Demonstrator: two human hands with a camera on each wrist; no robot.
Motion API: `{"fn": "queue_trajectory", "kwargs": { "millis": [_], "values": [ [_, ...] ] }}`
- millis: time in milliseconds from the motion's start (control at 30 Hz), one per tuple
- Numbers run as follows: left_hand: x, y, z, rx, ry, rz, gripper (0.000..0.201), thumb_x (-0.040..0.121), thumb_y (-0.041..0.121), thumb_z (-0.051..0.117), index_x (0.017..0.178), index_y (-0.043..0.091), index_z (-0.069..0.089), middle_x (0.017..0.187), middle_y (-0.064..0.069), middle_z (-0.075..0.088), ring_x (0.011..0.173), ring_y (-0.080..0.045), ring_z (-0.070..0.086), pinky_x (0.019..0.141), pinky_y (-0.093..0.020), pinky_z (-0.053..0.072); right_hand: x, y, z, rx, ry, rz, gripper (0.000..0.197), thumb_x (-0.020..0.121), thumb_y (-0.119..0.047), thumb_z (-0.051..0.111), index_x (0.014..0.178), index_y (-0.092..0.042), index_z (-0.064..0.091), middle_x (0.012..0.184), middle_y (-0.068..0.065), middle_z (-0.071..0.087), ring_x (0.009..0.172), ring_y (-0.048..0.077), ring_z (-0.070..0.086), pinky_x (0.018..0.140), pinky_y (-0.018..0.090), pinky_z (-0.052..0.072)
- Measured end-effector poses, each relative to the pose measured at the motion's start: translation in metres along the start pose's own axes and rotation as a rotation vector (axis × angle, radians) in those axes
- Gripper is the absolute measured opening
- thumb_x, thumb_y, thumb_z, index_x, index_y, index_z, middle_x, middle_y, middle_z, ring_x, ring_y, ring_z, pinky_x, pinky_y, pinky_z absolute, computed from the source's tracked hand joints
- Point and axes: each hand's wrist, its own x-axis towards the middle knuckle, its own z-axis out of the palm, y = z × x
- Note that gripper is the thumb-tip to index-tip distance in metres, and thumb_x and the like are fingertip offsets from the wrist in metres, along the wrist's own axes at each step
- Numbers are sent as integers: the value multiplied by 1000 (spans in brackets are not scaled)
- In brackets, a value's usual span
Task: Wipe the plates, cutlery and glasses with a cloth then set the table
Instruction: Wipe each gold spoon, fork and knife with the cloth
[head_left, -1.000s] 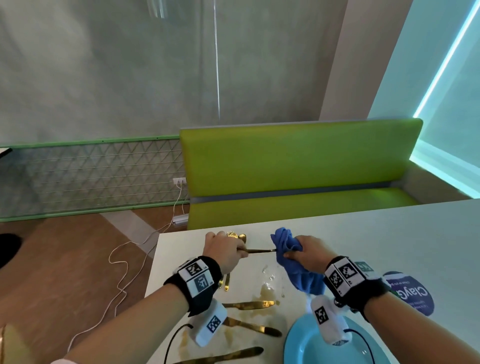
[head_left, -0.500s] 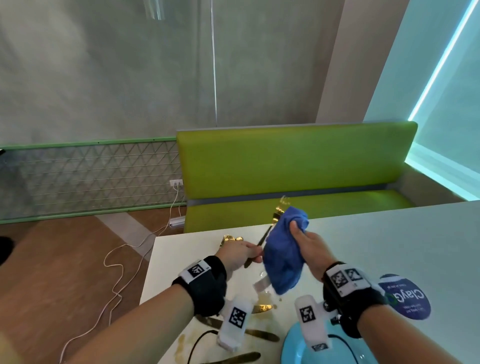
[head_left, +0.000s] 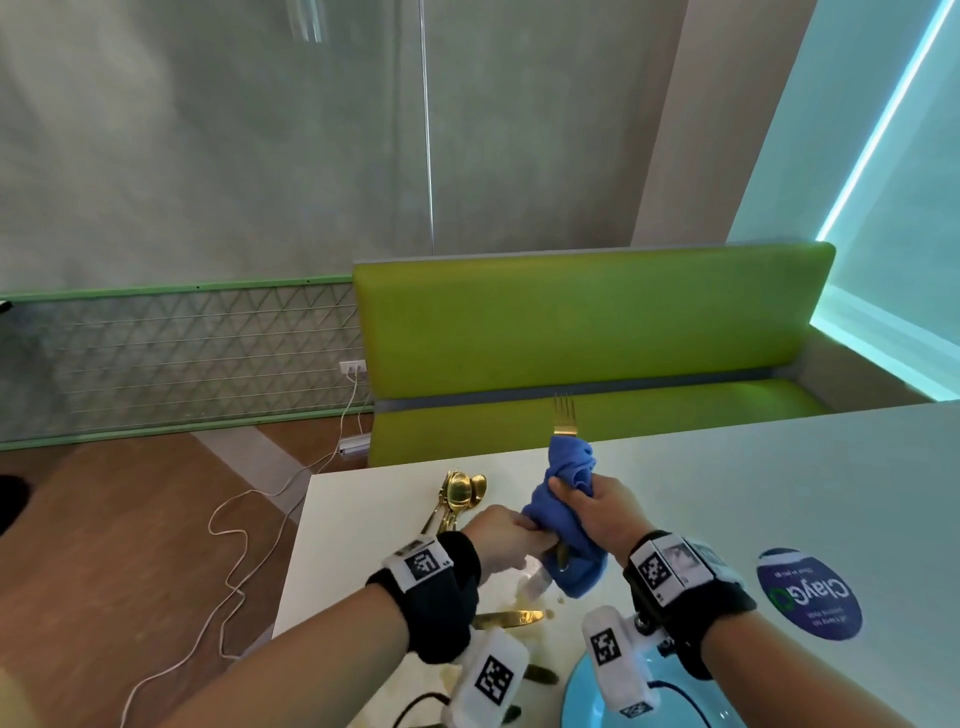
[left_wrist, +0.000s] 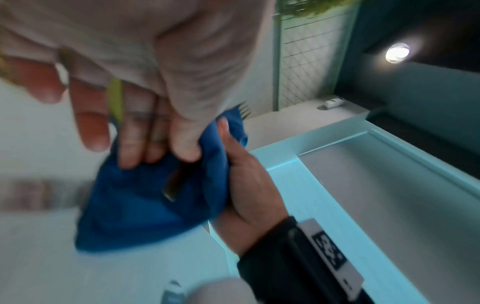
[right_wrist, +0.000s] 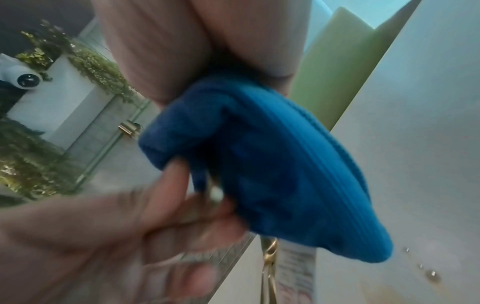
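A gold fork (head_left: 564, 415) stands upright above the white table (head_left: 753, 483), its tines poking out above a blue cloth (head_left: 566, 512). My right hand (head_left: 597, 512) grips the cloth wrapped round the fork's shaft. My left hand (head_left: 501, 535) pinches the fork's handle end (left_wrist: 174, 185) just below the cloth. In the left wrist view the cloth (left_wrist: 145, 197) hangs under my fingers. The right wrist view shows the cloth (right_wrist: 272, 164) bunched in my palm. Gold spoons (head_left: 460, 493) lie piled at the table's far left. A light blue plate (head_left: 691, 701) sits at the near edge.
More gold cutlery, a knife (head_left: 506, 618) among it, lies in a yellowish wet smear near my left wrist. A round blue sticker (head_left: 810, 592) marks the table at right. A green bench (head_left: 587, 343) stands beyond the table. A white cable (head_left: 234, 545) trails on the wooden floor at left.
The fork has swung from lying level between my hands to standing upright. The cloth has slid down its shaft, baring the tines, and my hands have come close together.
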Motion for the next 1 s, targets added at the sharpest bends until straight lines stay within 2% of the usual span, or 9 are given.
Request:
{"fn": "queue_trajectory", "kwargs": {
  "millis": [67,133,267,467,600,700,833,933,1000],
  "values": [
    [8,0,-15,57,105,20,10,87,16,62,92,11,70,84,0,64,85,-16,56,69,-21,44,2,4,-7,-3,27,25,45,92,-40,47,56,-14,46,57,4,49,62,23,47,59,29,35],
    [13,5,-26,-48,200,76,11,88,11,61,79,18,65,75,5,62,78,-13,56,60,-18,40,0,5,-5,-6,-4,27,46,93,-41,46,55,-14,46,55,3,49,58,20,46,55,29,34],
    [14,14,-17,-319,91,-30,19,93,19,55,74,22,59,63,4,60,49,-7,49,46,-19,31,-6,0,12,38,-119,-15,42,93,-39,47,57,-18,51,59,1,53,61,18,50,60,27,38],
    [27,4,-17,-645,52,-73,12,89,11,57,79,14,62,61,0,65,51,-11,58,44,-17,45,-2,-3,16,146,-258,-27,33,92,-36,51,64,-20,56,65,0,58,67,18,54,69,29,43],
    [37,1,-21,-707,147,-46,20,89,13,61,70,16,56,46,8,61,52,-9,49,44,-18,39,3,-3,18,173,-269,-11,27,88,-31,59,65,-19,56,67,1,59,64,14,54,66,25,43],
    [41,0,-25,-688,227,-74,28,90,17,61,64,19,50,36,13,49,51,-5,34,47,-20,23,8,1,16,34,-306,-29,27,85,-34,61,68,-15,55,74,5,58,71,17,52,71,28,42],
    [58,-9,-57,-754,419,-90,27,86,19,66,64,14,52,37,7,48,31,-1,36,34,-14,24,8,17,12,-245,-349,-50,32,86,-39,58,60,-24,47,63,-4,52,71,16,50,58,19,36],
    [65,-20,-89,-441,519,-73,19,83,25,69,74,12,58,65,-1,53,56,-12,44,59,-26,37,10,32,5,-266,-277,6,34,87,-40,56,60,-23,46,67,-1,54,70,17,51,58,21,36],
    [71,-34,-100,-12,507,-151,21,85,34,67,83,14,61,90,-6,61,83,-22,56,77,-28,40,14,42,0,-252,-217,31,38,88,-40,55,58,-20,44,62,0,52,62,14,48,56,23,35]
  ]
}}
